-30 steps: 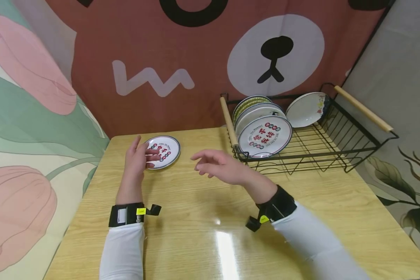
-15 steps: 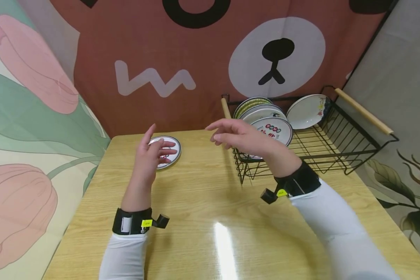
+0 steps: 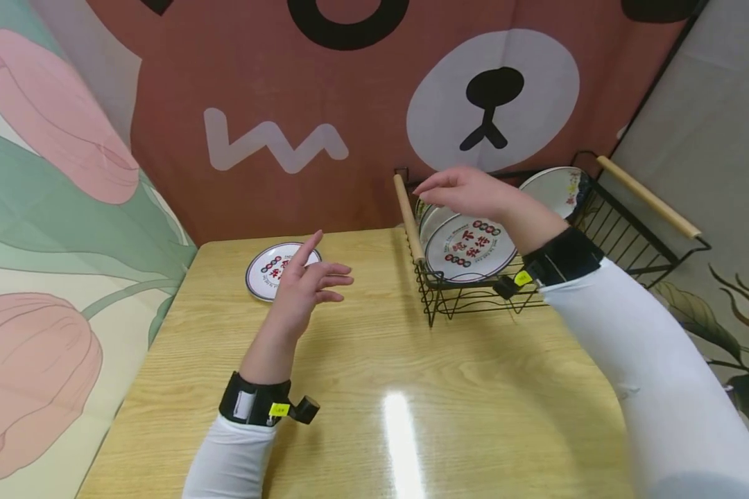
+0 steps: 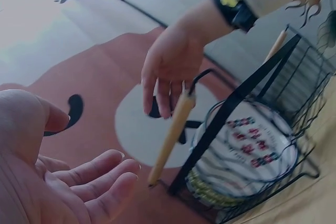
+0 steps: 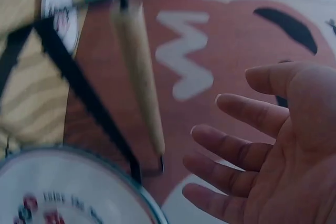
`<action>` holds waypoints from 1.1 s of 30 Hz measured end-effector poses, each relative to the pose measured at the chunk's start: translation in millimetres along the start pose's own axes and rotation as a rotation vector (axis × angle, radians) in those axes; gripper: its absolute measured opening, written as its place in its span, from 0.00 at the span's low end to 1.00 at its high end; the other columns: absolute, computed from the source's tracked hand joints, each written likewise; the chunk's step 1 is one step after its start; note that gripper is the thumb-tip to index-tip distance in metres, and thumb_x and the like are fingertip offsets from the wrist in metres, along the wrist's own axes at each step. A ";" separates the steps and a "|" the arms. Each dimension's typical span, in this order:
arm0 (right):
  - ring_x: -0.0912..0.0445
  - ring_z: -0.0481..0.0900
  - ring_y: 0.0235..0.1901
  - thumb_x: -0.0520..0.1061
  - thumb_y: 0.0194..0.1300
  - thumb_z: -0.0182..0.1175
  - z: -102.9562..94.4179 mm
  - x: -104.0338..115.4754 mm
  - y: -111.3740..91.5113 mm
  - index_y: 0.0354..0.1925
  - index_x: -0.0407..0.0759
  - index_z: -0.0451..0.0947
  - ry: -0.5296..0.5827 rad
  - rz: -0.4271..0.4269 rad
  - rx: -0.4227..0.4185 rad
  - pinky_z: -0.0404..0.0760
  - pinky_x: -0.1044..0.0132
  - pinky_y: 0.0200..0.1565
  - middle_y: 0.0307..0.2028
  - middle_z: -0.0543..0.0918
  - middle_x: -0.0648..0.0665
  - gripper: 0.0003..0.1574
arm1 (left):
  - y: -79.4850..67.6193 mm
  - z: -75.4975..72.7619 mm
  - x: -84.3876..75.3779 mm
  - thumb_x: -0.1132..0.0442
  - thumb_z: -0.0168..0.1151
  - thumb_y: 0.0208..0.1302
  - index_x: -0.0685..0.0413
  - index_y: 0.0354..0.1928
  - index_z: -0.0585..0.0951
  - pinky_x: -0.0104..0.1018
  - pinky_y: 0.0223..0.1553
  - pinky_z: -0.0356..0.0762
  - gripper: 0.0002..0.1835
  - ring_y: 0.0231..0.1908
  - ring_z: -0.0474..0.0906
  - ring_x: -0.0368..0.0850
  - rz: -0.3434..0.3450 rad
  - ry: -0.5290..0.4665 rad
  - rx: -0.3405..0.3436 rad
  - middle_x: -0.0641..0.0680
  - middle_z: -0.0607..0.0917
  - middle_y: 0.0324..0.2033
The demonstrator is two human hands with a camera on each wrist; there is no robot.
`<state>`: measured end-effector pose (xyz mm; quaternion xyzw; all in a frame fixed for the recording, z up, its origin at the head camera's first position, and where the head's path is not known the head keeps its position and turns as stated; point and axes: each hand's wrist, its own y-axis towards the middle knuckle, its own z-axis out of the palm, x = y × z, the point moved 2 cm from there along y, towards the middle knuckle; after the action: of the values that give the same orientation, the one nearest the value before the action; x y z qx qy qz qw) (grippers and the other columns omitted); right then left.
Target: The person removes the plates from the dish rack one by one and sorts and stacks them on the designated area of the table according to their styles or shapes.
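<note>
My left hand (image 3: 302,287) hovers over the table just right of a small white plate (image 3: 263,274) with a blue rim and red characters. Its fingers are spread and relaxed, and it partly covers that plate. Above the left end of a black wire dish rack (image 3: 624,260) floats my right hand (image 3: 468,193), fingers loosely bent, holding nothing. Below it a larger plate (image 3: 471,249) with the same red print leans in the rack. Other plates behind that one are mostly hidden by the hand in the head view; a green-patterned edge (image 4: 212,192) shows in the left wrist view.
Wooden handles (image 3: 408,216) rise at both ends of the rack. A white plate with a floral edge (image 3: 552,187) leans at the rack's back right. Behind the table (image 3: 349,360) hangs a brown bear-print cloth (image 3: 268,90).
My right hand has moved right and up, from over the table to above the rack. The left hand has shifted right, uncovering most of the small plate.
</note>
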<state>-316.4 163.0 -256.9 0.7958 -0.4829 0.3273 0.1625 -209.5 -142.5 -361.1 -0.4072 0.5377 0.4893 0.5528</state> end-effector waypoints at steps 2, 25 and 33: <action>0.42 0.70 0.71 0.56 0.79 0.51 -6.4 -6.7 2.6 0.68 0.43 0.76 -0.057 0.017 -0.015 0.69 0.40 0.70 0.71 0.74 0.39 0.29 | 0.5 7.0 4.2 0.59 0.50 0.77 0.34 0.81 0.55 0.38 0.40 0.88 0.34 0.46 0.90 0.47 -0.019 -0.012 0.027 0.53 0.90 0.44; 0.43 0.78 0.46 0.50 0.76 0.53 -30.7 -74.3 11.6 0.56 0.37 0.84 -0.389 0.173 -0.001 0.79 0.49 0.49 0.48 0.84 0.34 0.23 | 2.9 58.1 48.9 0.59 0.49 0.76 0.34 0.81 0.56 0.41 0.42 0.88 0.34 0.46 0.90 0.47 -0.206 -0.044 0.183 0.68 0.85 0.55; 0.53 0.68 0.27 0.50 0.74 0.53 -26.2 -75.6 11.1 0.28 0.39 0.80 -0.397 0.132 0.024 0.68 0.60 0.34 0.23 0.72 0.48 0.21 | 3.4 59.4 54.3 0.58 0.49 0.76 0.34 0.81 0.56 0.41 0.42 0.88 0.34 0.46 0.90 0.48 -0.235 -0.048 0.196 0.66 0.86 0.55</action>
<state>-359.8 222.8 -289.6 0.8130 -0.5529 0.1796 0.0328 -204.3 -78.2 -409.4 -0.3997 0.5181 0.3759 0.6561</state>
